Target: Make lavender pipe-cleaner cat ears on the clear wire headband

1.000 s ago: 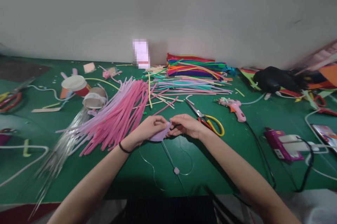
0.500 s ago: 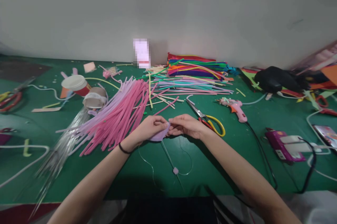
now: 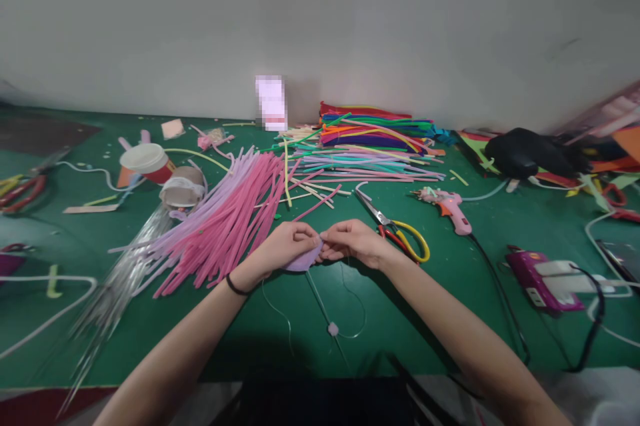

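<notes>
A small, flat lilac piece (image 3: 302, 261), perhaps felt or pipe cleaner work, is pinched between thumb and fingers of my left hand (image 3: 293, 241). My right hand (image 3: 353, 239) meets it at the piece's upper right corner, fingertips closed on that edge. From under the piece runs a thin pale strand (image 3: 318, 294) down to a little lilac knob (image 3: 333, 329) lying over the table. Loops of clear thread curl on both sides of it. Just right of my right hand rest scissors (image 3: 404, 234) with yellow and red handles.
Pink and lilac pipe cleaners (image 3: 235, 226) lie left of my hands, with more coloured bundles (image 3: 375, 129) at the back. A pink glue gun (image 3: 450, 208) and purple power strip (image 3: 545, 283) stand right, cords trailing. A paper cup (image 3: 147, 161) and tape roll (image 3: 183, 189) are left.
The whole view has shifted slightly. Both hands keep their pinch on the lilac piece, with hardly any movement. At far right, the phone's screen has gone dark.
</notes>
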`<action>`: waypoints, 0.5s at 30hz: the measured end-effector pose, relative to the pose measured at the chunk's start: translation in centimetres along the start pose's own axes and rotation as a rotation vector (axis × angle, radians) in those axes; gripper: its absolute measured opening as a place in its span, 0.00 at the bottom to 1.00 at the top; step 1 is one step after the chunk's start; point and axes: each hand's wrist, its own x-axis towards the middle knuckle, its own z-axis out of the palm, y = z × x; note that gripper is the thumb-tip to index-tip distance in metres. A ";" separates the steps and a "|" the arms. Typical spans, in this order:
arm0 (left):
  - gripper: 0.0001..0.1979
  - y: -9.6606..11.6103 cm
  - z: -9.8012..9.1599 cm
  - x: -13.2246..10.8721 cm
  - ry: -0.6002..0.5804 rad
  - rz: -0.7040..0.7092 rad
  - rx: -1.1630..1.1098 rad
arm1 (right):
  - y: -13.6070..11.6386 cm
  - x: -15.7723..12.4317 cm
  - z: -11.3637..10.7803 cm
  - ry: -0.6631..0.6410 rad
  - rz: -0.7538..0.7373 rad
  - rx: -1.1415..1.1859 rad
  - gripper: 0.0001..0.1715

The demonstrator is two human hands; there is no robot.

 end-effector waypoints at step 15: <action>0.11 0.6 -0.7 -0.3 0.032 0.190 0.098 | -0.7 -1.2 0.7 0.032 -0.208 -0.039 0.23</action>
